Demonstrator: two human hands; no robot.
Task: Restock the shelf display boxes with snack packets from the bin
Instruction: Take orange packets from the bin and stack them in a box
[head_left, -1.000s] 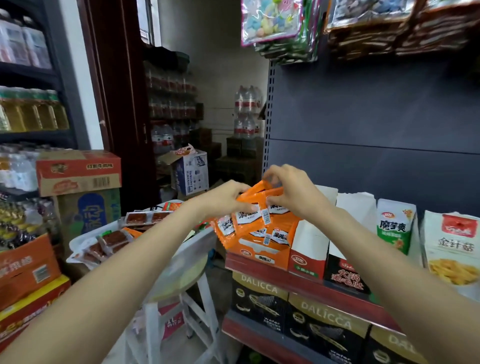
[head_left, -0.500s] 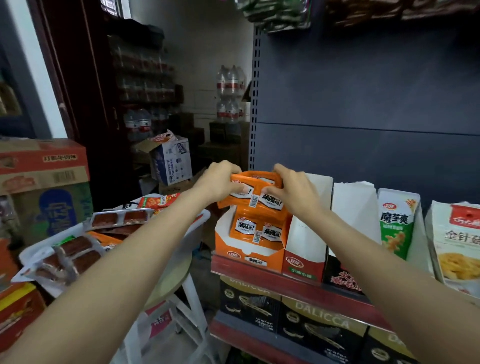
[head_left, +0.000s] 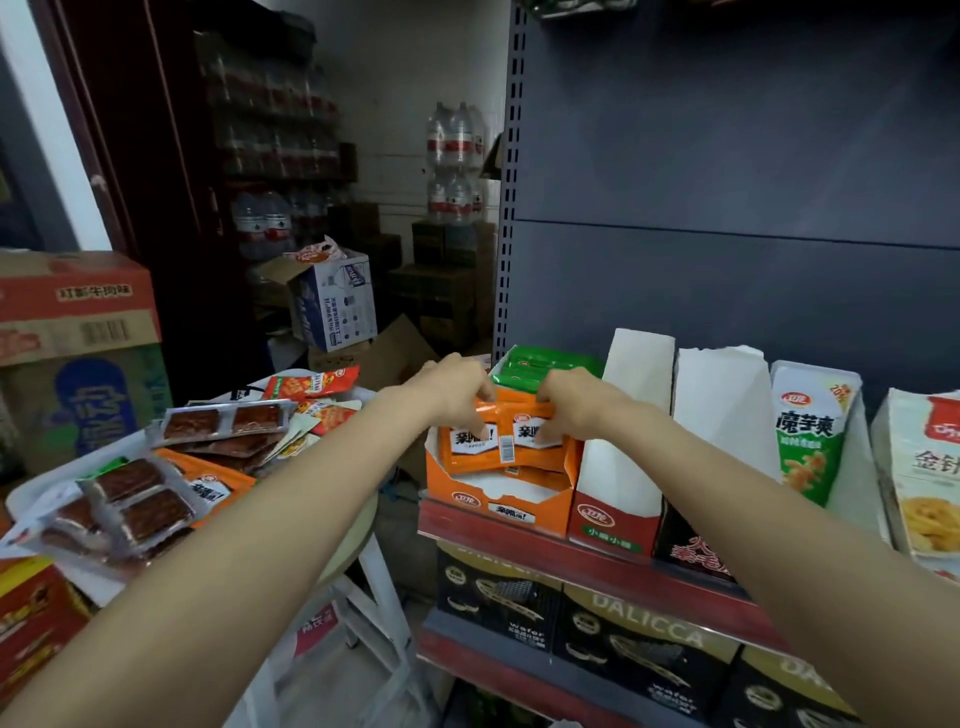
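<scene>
- Head view: the left hand (head_left: 453, 385) and the right hand (head_left: 574, 402) both grip the top edge of a bundle of orange packets (head_left: 501, 441). The fingers (head_left: 485, 434) curl over that edge from either side, pinching it.
- The bundle stands upright, its lower part already inside the orange display box (head_left: 498, 499) directly below the fingers, at the left end of the shelf (head_left: 597, 564).
- Just behind the fingers lies a stack of green packets (head_left: 550, 364); just to the right of the right hand stands a white display box (head_left: 621, 457), with more boxes beyond it.
- Well to the left of the fingers, the bin (head_left: 36, 493) sits on a stool and holds more loose packets, some orange, some clear with dark contents.
- Handling, as a judgement: the packets look light, thin and floppy, with glossy film that likely slides, so a loose bundle could fan out or slip.
- Gripping along the sealed top edge at both corners, as here, seems soundest; squeezing the middle could crush the contents.
- The box's cardboard walls look thin and may bend if the bundle is forced down.
</scene>
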